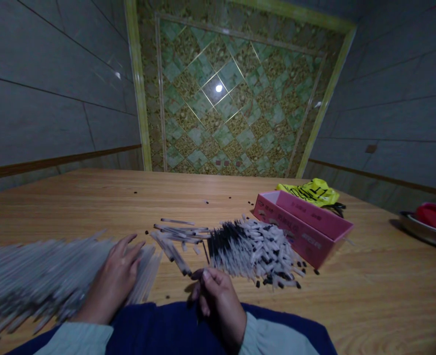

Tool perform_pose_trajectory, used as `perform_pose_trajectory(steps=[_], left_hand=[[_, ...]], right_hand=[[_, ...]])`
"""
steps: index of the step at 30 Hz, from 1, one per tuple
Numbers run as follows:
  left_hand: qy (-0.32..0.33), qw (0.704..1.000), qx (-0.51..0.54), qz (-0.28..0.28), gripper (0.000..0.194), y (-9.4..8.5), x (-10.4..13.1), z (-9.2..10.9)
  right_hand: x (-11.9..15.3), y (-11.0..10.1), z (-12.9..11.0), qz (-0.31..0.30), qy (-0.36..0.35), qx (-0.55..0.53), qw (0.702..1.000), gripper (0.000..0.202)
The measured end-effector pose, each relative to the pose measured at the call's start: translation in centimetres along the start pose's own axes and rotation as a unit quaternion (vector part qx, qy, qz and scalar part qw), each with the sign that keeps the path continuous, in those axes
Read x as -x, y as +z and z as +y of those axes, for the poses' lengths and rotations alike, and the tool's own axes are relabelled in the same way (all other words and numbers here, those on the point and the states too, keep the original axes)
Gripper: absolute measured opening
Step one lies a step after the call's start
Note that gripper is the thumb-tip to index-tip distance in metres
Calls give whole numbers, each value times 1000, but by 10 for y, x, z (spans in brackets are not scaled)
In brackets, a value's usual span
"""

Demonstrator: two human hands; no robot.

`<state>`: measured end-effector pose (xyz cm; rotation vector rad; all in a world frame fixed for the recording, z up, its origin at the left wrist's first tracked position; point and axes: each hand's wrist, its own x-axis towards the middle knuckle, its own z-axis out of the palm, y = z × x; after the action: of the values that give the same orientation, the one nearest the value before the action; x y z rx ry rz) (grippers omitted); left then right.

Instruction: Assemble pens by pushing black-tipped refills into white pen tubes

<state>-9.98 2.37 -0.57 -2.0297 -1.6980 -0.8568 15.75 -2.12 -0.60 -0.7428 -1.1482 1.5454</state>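
My left hand (119, 266) rests over the right end of a wide heap of long, clear, thin tubes (48, 271) that look like pen barrels. Its fingers are stretched out and apart. In front of my lap, my right hand (218, 291) is closed with thumb and fingertips pressed together; what they pinch, if anything, cannot be made out. Just beyond it lies a pile of thin dark-ended sticks (225, 246) merging into small whitish pieces (269, 246) with black bits. Between the two heaps lie several loose clear tubes with dark ends (173, 251).
A pink open box (306, 231) stands behind the whitish pile on the right. Behind it is a yellow plastic bag (312, 191) with black print. At the far right edge sits a metal tray (420, 231) with something red. Small black bits dot the wooden table (107, 197).
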Motion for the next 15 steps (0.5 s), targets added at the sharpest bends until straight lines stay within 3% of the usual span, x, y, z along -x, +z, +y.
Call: perform_pose_trajectory(steps=[7,15], left_hand=[[29,997,75,6,28,3,9,12],[65,984,157,48,32,5,25,7]], right_hand=[[1,2,11,-4,16,-20,1000,51],[2,1,27,28,51,-93,994,52]])
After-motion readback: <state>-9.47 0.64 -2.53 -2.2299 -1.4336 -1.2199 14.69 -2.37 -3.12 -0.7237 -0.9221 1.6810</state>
